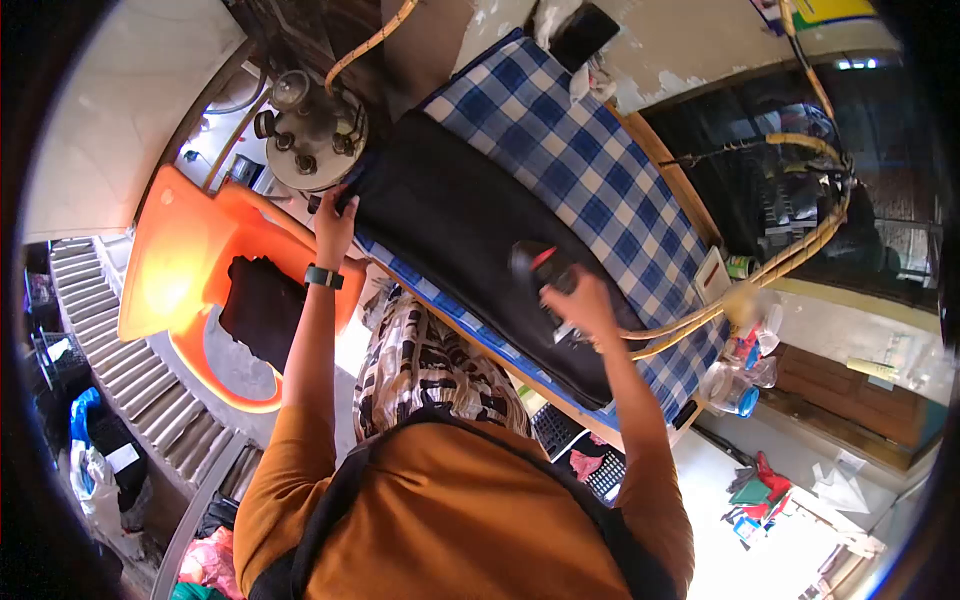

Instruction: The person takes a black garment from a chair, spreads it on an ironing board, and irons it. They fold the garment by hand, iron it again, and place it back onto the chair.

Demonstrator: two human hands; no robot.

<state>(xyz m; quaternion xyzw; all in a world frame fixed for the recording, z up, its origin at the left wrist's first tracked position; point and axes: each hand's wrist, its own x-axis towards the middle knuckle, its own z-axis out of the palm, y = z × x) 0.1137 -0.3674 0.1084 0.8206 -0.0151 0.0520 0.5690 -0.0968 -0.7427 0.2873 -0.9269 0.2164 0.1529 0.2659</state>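
The right hand [585, 305] is closed around the handle of a black-and-red iron [538, 268], which is blurred at 10 o'clock from it. The iron is positioned over a length of black cloth [470, 200], laid along the surface from 10 to 5 o'clock. The left hand [335, 215] is placed at the cloth's 10 o'clock end with its fingers bent; whether the cloth is pinched cannot be told.

Beneath the black cloth, a blue-and-white checked cloth [600, 150] is spread. Tan hoses [690, 320] are seen at 3 o'clock from the right hand; their joint with the iron is hidden. A metal tank [310, 150] is located just beside the left hand, at its 11 o'clock, and an orange chair [170, 240] at its 9 o'clock.

Creases could be pressed in if the black cloth is left slack. Scorching could be caused by a pause of the iron. The left hand could be burned if the tank is hot and is brushed.
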